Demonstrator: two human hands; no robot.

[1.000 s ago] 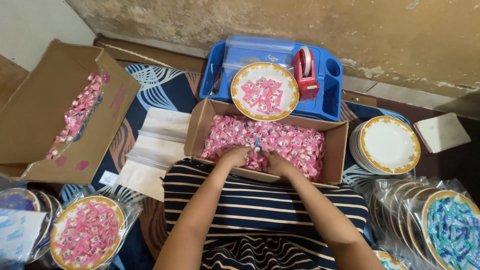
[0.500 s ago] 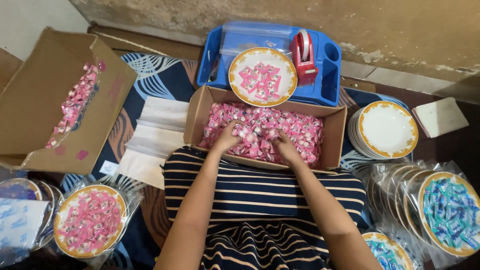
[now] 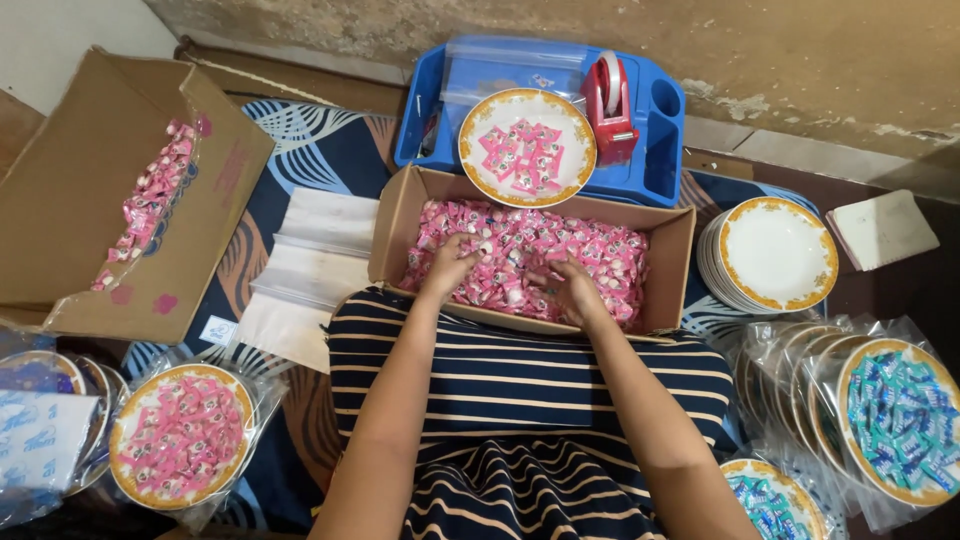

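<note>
Digging in box [image 3: 400,235] of pink sweets [image 3: 560,250]: left hand [image 3: 447,268] and right hand [image 3: 577,293] both curled, grip unclear. Plate [image 3: 475,130] part-filled; empty plates [image 3: 770,262] remain; wrapped plate [image 3: 180,448] finished, apparently.

Open cardboard box [image 3: 672,250] centre, full of small pink sachets [image 3: 590,262]. Bigger cardboard box [image 3: 70,200] left, tipped, pink sachets inside. Plastic-wrapped plates [image 3: 180,448] of pink sachets lower left, blue sachets [image 3: 905,420] lower right.

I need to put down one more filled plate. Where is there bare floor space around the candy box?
Little. A strip of patterned mat shows between the big side carton and the candy box. The right is crowded: plate stack, wrapped plates.
</note>
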